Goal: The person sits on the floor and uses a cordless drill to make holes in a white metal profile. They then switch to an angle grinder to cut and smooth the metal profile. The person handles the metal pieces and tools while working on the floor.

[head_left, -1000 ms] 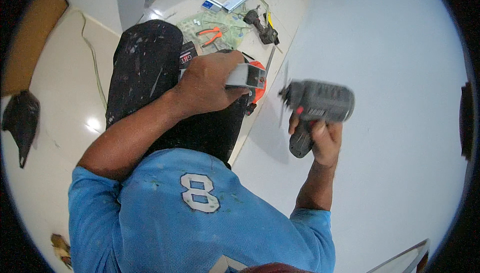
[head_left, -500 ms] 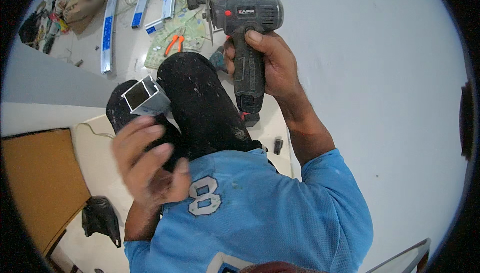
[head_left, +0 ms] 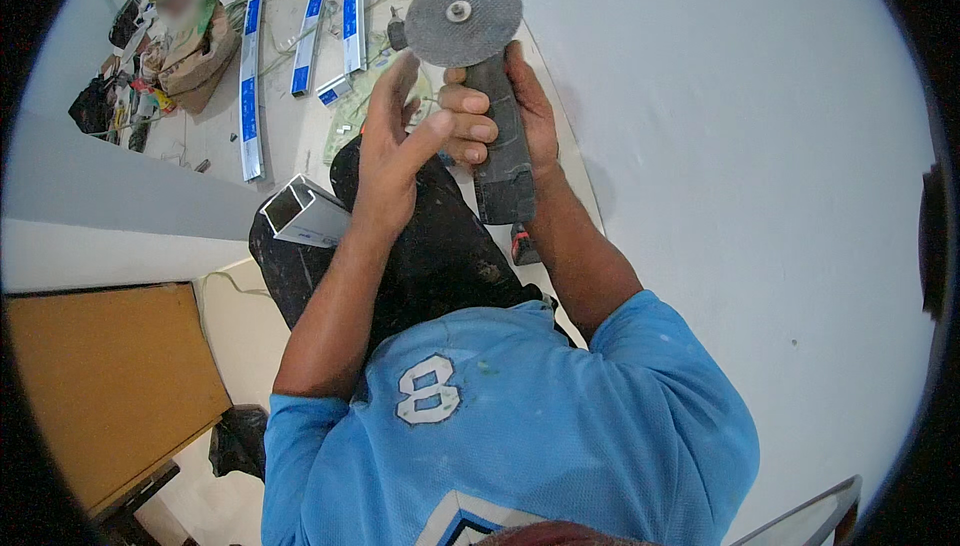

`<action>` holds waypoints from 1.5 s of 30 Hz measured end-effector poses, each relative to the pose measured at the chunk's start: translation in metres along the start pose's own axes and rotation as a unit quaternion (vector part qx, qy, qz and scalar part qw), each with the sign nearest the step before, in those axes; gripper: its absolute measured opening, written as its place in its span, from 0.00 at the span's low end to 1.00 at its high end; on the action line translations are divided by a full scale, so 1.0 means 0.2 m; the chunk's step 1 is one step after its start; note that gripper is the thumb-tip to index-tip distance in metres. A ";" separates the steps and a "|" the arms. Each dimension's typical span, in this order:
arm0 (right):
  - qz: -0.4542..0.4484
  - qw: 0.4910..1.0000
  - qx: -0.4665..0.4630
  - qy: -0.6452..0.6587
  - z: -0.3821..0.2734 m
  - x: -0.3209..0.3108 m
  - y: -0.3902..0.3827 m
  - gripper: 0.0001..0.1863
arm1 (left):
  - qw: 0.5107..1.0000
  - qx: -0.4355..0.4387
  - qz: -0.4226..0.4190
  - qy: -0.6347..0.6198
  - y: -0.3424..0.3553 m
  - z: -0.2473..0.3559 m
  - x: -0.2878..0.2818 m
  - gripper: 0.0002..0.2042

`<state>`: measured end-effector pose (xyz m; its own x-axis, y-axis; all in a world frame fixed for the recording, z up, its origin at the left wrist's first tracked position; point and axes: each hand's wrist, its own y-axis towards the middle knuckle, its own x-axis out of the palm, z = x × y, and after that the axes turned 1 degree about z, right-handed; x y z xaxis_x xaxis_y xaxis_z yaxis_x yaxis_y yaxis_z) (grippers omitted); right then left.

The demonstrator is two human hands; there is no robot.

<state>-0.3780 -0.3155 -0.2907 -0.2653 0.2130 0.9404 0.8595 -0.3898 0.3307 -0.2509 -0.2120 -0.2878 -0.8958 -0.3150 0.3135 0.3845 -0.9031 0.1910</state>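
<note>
Gripping one angle grinder (head_left: 490,136) by its dark body, my right hand (head_left: 505,111) is clenched around it, fingers wrapped over the handle just below the single grey disc (head_left: 465,18), which faces up toward me. My left hand (head_left: 395,151) is open, fingers spread, holding nothing, its fingertips just beside the disc's lower edge. One short white square tube (head_left: 305,214) lies across my dark trouser leg (head_left: 440,256), near the left wrist. Beyond, on the pale floor (head_left: 290,136), I count three long white strips with blue labels (head_left: 250,56) lying side by side.
</note>
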 end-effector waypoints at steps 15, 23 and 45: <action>0.043 0.981 0.148 -0.120 -0.08 -0.14 -0.29 0.38 | 0.986 -0.025 -0.131 0.104 0.21 -0.08 0.00 0.35; 0.323 0.664 0.011 -0.674 -0.17 0.26 -0.59 0.25 | 0.988 -0.008 -0.019 0.155 0.20 -0.13 -0.01 0.30; 0.399 0.613 -0.077 -0.678 0.11 0.09 -0.86 0.19 | 0.938 -0.100 -0.002 0.332 0.13 -0.21 0.18 0.18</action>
<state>-0.5213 -0.2256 -0.3323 0.9089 0.4076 -0.0884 0.4004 -0.9120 -0.0890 -0.2829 -0.2602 -0.3112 -0.8646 -0.3628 -0.3476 0.3900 -0.9208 -0.0088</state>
